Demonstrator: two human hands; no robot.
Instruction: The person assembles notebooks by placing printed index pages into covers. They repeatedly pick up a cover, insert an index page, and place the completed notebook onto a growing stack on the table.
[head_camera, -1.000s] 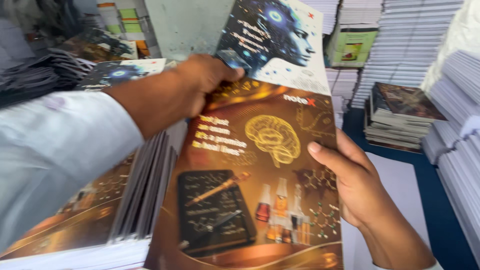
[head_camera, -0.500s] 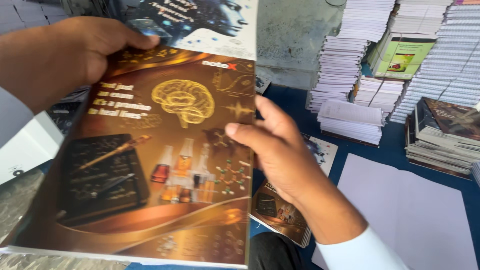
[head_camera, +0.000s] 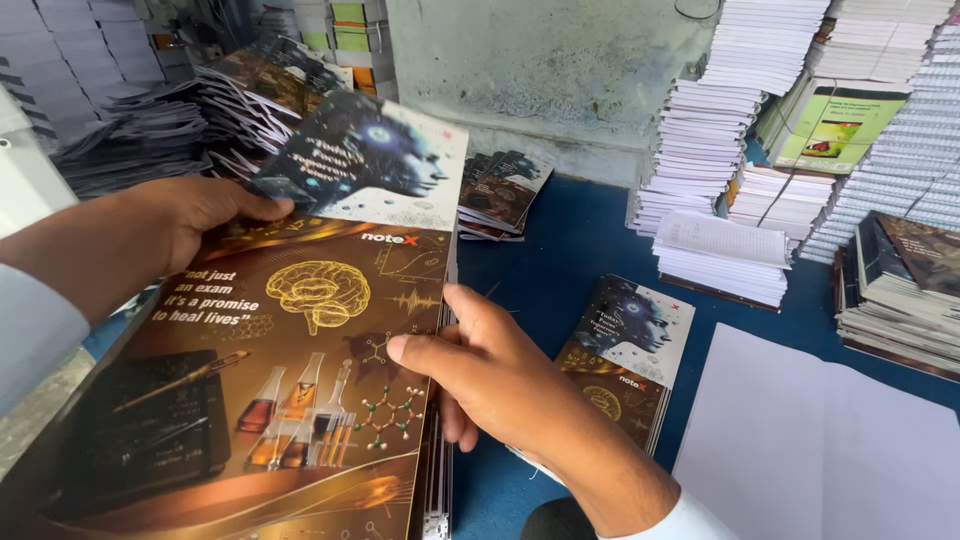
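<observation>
Two hands (head_camera: 500, 385), brown notebook cover (head_camera: 290, 380), stacks

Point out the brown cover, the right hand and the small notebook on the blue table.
Brown cover (head_camera: 300, 400), head view, its middle by the flasks.
Right hand (head_camera: 500, 385), head view, back of the hand.
Small notebook (head_camera: 625, 355), head view, front cover.

Right hand (head_camera: 500, 385) now lower on the brown cover (head_camera: 290, 380), thumb on its right edge.
</observation>
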